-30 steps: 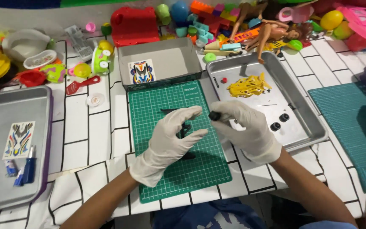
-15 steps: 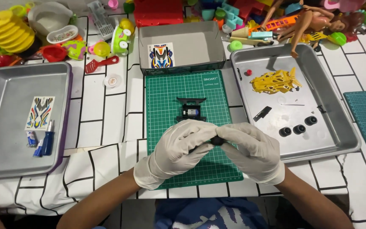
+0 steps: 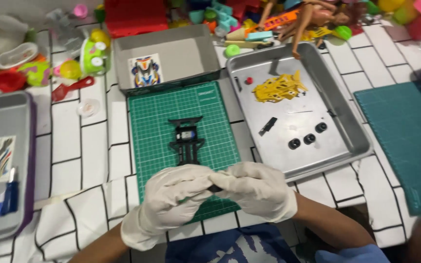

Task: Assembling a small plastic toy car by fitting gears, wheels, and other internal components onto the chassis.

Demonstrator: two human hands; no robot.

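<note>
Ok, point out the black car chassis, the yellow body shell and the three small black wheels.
Black car chassis (image 3: 186,139), head view, on its middle.
Yellow body shell (image 3: 278,87), head view, centre.
Three small black wheels (image 3: 309,139), head view, on the middle wheel.

Our hands (image 3: 220,192) drawn back off the chassis (image 3: 186,139), it now lying bare beyond our fingertips, small black part (image 3: 215,188) pinched between them
</note>
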